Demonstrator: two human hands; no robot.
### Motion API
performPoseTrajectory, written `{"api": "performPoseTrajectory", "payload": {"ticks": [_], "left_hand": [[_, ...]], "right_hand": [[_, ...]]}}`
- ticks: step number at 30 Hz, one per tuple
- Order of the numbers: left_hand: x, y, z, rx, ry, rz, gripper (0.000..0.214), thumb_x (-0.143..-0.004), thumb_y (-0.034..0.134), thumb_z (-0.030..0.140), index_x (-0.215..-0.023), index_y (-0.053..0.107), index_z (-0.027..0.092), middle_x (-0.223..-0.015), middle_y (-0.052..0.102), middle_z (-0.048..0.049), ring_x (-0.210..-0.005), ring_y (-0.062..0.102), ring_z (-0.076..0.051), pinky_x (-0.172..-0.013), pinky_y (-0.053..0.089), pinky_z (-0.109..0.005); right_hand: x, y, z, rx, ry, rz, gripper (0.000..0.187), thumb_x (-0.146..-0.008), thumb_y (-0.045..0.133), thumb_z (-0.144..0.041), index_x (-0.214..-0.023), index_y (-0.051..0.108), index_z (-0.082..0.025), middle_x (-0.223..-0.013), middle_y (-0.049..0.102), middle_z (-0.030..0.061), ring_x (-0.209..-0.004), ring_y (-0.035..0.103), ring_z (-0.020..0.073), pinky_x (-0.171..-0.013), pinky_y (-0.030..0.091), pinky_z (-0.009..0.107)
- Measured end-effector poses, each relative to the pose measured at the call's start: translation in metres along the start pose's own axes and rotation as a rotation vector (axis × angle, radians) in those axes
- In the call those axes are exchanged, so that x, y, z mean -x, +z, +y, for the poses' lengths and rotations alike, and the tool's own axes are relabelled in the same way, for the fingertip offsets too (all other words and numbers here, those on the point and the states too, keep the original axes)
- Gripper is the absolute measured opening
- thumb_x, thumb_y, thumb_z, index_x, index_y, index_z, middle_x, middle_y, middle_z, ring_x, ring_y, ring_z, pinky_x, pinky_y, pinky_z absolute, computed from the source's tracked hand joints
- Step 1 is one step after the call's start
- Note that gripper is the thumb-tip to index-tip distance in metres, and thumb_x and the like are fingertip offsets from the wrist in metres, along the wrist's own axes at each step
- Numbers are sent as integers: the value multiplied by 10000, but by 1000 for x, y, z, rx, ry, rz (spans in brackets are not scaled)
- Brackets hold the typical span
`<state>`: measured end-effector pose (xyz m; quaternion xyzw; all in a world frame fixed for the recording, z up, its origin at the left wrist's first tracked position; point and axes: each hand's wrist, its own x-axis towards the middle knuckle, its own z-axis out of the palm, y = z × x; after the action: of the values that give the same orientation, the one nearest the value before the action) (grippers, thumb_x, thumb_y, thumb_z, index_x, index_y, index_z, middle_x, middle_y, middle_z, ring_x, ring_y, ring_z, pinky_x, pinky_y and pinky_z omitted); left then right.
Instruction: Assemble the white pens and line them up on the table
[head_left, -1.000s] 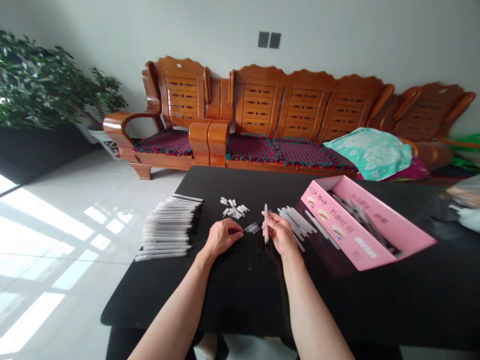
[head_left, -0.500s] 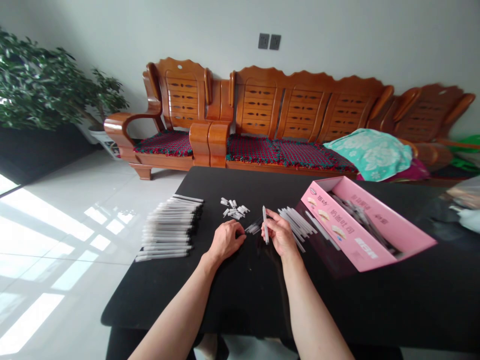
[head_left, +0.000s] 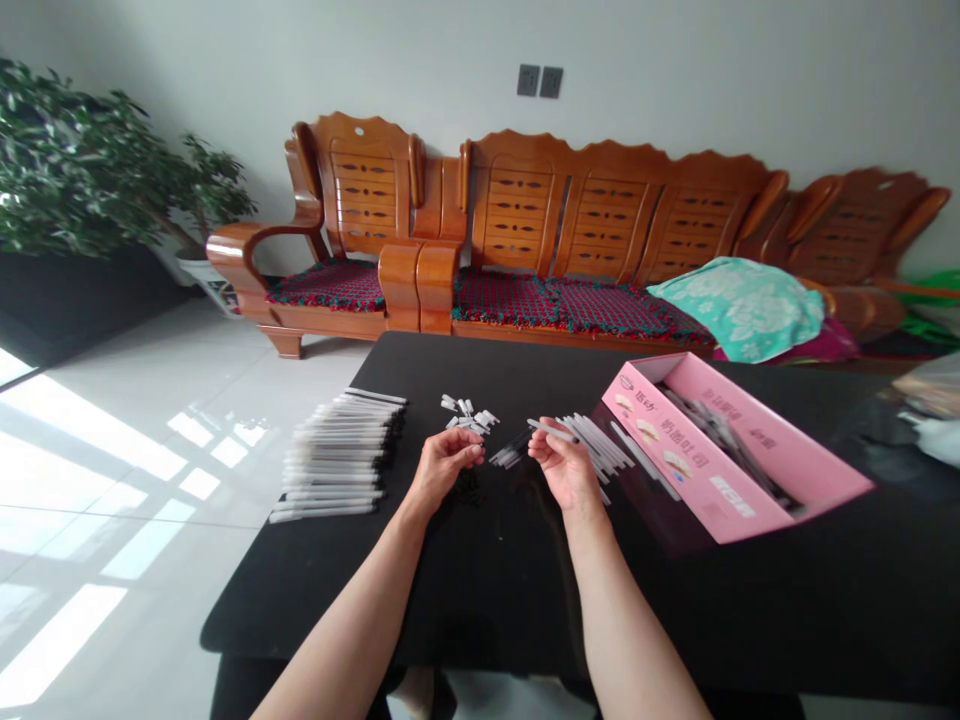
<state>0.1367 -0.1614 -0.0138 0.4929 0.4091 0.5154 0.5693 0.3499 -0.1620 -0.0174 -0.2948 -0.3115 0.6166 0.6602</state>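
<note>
My right hand [head_left: 564, 470] holds a pen [head_left: 552, 431] with a pale barrel, now lying nearly level, its dark end to the right. The thumb and fingertips of my left hand [head_left: 446, 462] are pinched together; whatever they hold is too small to make out. Beneath that hand lies a pile of small black pieces [head_left: 469, 488]. Short white caps [head_left: 471, 412] are heaped just beyond it. Between my hands rest several thin dark refills [head_left: 510, 450]. White pen barrels [head_left: 598, 445] lie beside my right hand.
A long row of pens [head_left: 337, 455] with black ends lies along the left of the black table [head_left: 495, 590]. On the right stands an open pink box [head_left: 675, 450] with dark thin sticks inside. A wooden sofa [head_left: 517, 230] stands behind the table.
The pen in my right hand has turned from upright to nearly level. My left hand has lifted off the table, its fingertips pinched, uncovering the small black pieces.
</note>
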Motion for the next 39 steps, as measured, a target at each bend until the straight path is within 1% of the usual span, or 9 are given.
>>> {"api": "performPoseTrajectory", "payload": {"ticks": [3,6,10,17,27,31,33,36,39], "left_hand": [[0,0,-1,-17,-7,6,335,-693,792,390,-863,698,118,-707,690,-48,-631,628,-147,-575,439,-236],[0,0,-2,-40,-16,5,325,-689,792,379,-859,695,119,-683,678,-37,-617,622,-146,-569,436,-236],[1,2,-1,-56,-19,-14,302,-696,787,353,-859,695,116,-655,670,-29,-597,610,-136,-564,427,-229],[1,4,-2,-80,-10,-40,289,-711,776,346,-856,697,109,-649,677,-34,-584,602,-127,-558,421,-219],[1,7,-6,-99,1,-75,256,-724,760,326,-850,698,112,-657,676,-31,-571,593,-118,-553,416,-206],[-1,3,-7,-136,8,-67,235,-734,739,321,-855,697,123,-659,676,-28,-580,605,-130,-557,425,-213],[-2,-3,-6,-247,23,-8,211,-749,717,317,-857,705,136,-650,674,-21,-586,615,-142,-563,432,-222],[-2,-12,-2,-583,82,85,139,-777,677,279,-845,739,175,-679,686,-15,-624,625,-153,-601,434,-237],[0,-15,1,-880,161,64,91,-775,673,228,-796,761,213,-758,693,-17,-668,614,-152,-652,434,-253]], "right_hand": [[0,2,2,42,10,-25,185,-801,732,-302,-931,698,-175,-675,720,9,-526,664,141,-458,555,238],[2,6,3,101,39,-41,226,-822,720,-369,-894,703,-156,-629,703,13,-447,621,132,-378,510,230],[4,11,3,148,66,-67,245,-809,733,-377,-885,715,-145,-612,695,11,-426,609,129,-370,505,227],[7,15,2,177,98,-128,234,-829,708,-370,-884,714,-143,-593,688,9,-405,598,127,-357,496,221],[7,14,7,205,114,-150,255,-829,703,-381,-885,710,-133,-594,690,14,-406,606,132,-346,500,223],[6,12,6,198,114,-140,246,-829,704,-371,-881,711,-131,-590,689,14,-401,601,130,-344,495,221],[5,10,4,183,98,-117,239,-829,705,-363,-880,712,-130,-589,689,15,-401,600,128,-345,490,219],[4,7,3,162,72,-73,234,-818,717,-356,-873,712,-129,-588,689,14,-401,600,128,-345,487,218],[3,6,3,156,71,-55,237,-807,727,-356,-869,711,-127,-584,688,15,-400,601,131,-345,487,220]]}}
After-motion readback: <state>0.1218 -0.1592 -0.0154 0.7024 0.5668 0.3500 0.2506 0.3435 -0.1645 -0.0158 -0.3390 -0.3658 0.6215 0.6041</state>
